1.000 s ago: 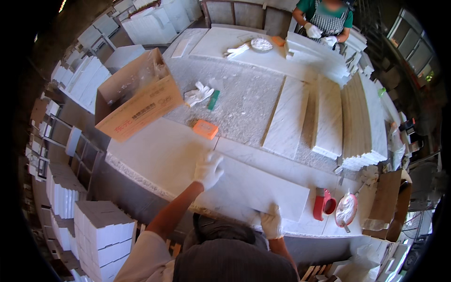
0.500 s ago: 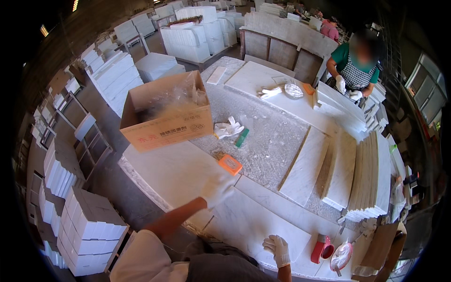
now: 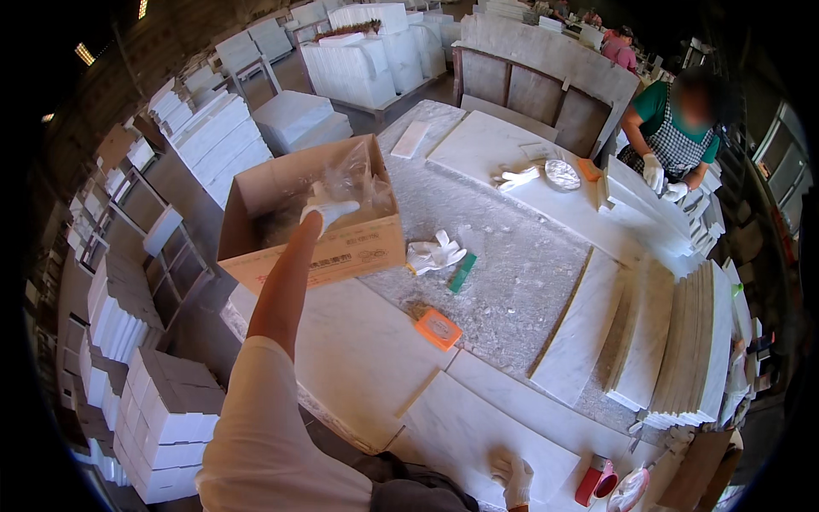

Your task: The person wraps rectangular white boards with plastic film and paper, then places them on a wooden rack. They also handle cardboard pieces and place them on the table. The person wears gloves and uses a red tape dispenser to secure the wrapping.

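My left hand [image 3: 331,208], in a white glove, reaches over the near wall of an open cardboard box [image 3: 341,247]. Its thumb and fingers look stretched apart and hold nothing visible. Clear crumpled plastic film [image 3: 375,189] lies in the box just beyond the fingers; the box's bottom is largely hidden. My right hand [image 3: 514,478], also gloved, rests on a white marble slab [image 3: 478,427] at the near edge of the table, fingers laid out over the surface. To its right are a red tape roll [image 3: 596,480] and a dish of white paste [image 3: 630,488].
An orange block [image 3: 438,328], a loose white glove [image 3: 437,252] and a green block [image 3: 461,273] lie mid-table. Marble strips [image 3: 682,341] stand at the right. Across the table, a co-worker [image 3: 670,136] handles stacked slabs. White stacks [image 3: 166,427] stand on the floor at left.
My left hand has moved from above the near slab up and left into the box opening. My right hand has lowered onto the slab. The view has shifted slightly.
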The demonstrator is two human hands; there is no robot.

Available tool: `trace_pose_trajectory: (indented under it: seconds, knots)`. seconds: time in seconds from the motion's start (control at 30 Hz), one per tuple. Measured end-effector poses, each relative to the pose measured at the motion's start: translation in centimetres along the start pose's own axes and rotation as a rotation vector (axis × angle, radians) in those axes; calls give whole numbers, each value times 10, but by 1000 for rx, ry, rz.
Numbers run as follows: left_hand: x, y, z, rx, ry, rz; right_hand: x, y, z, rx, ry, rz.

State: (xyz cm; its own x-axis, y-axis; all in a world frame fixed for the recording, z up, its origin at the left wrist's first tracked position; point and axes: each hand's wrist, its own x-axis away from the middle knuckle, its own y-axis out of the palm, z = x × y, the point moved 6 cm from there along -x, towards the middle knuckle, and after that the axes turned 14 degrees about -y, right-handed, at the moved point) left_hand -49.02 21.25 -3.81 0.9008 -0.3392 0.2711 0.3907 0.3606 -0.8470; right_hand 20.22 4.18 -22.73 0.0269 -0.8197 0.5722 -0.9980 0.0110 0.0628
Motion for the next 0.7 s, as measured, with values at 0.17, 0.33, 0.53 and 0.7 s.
trace_pose_trajectory:
  seconds: [0.17, 0.33, 0.53, 0.7]
  knots:
    - [-57, -37, -4, 265, 123, 298, -5, -8, 17, -22, 11, 27]
    - [54, -137, 64, 927, 591, 460, -1, 0, 10, -87, 9, -42]
    - [292, -56, 98, 392, 1144, 503, -5, -16, 12, -80, -15, -88]
    - [416, 130, 29, 148, 1454, -32, -19, -16, 26, -101, -84, -206]
